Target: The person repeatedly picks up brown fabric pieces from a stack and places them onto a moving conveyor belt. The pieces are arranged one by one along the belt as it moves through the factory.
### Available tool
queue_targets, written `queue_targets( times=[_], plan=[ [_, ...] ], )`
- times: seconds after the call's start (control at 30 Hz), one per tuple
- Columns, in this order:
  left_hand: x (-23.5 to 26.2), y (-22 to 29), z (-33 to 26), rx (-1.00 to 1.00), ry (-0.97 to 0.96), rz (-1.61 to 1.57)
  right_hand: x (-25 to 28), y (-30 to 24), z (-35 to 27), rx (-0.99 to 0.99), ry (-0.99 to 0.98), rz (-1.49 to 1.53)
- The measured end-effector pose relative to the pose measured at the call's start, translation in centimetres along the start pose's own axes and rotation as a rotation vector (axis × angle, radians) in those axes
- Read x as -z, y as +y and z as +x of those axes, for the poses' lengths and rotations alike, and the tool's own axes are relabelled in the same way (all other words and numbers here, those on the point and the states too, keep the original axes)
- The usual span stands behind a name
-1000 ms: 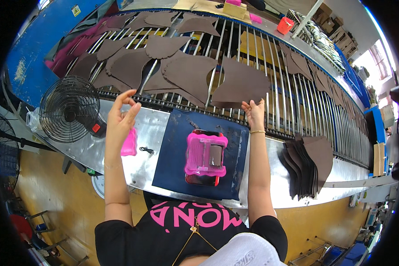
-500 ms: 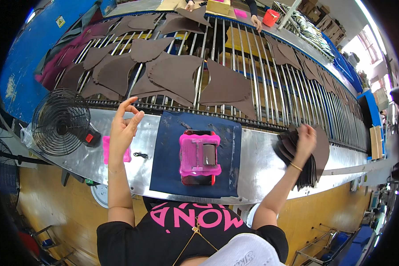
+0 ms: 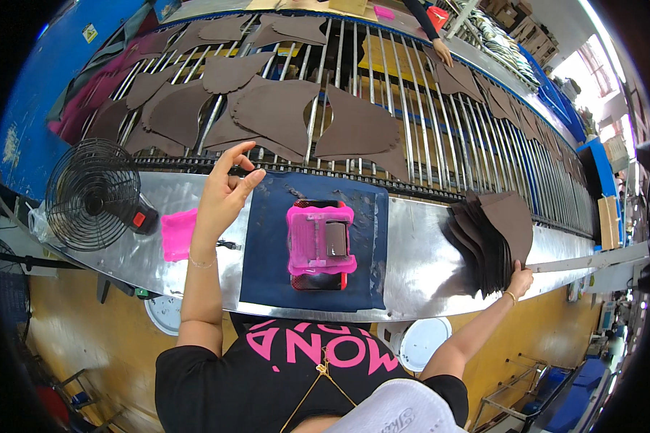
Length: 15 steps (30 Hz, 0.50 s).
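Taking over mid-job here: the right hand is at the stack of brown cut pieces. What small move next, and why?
Probably pinch the top piece off the stack of brown pieces with the right hand, which touches its lower edge but grips nothing. The dark blue mat beside the pink tool has bare room, and the left hand hangs empty above the metal bench.

The long curved metal worktable looks brushed and shiny, with dull reflections. A dark navy rectangular mat on it seems matt and smudged. The pink plastic block on a red base looks glossy and carries a small bright metal plate. The stacked dark brown cut pieces appear matt, like suede. The round black wire fan is thin painted metal.
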<state>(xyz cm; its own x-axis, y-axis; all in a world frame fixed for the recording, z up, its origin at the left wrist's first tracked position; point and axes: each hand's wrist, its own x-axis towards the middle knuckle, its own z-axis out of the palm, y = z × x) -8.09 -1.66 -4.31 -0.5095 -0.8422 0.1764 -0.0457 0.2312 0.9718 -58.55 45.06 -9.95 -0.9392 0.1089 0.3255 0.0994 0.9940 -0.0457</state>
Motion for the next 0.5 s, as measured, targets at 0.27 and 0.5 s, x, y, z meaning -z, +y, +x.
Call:
queue_targets(
  times=[0.27, 0.5],
  plan=[
    [2.1, -0.9, -1.0, 0.030, 0.040, 0.062, 4.8, -1.6, 0.6, 0.097, -0.025, 0.289],
    [-2.0, 2.3, 1.1, 0.003, -0.152, 0.026, 17.5, -11.4, -8.7, 0.422, 0.069, 1.148]
  ],
)
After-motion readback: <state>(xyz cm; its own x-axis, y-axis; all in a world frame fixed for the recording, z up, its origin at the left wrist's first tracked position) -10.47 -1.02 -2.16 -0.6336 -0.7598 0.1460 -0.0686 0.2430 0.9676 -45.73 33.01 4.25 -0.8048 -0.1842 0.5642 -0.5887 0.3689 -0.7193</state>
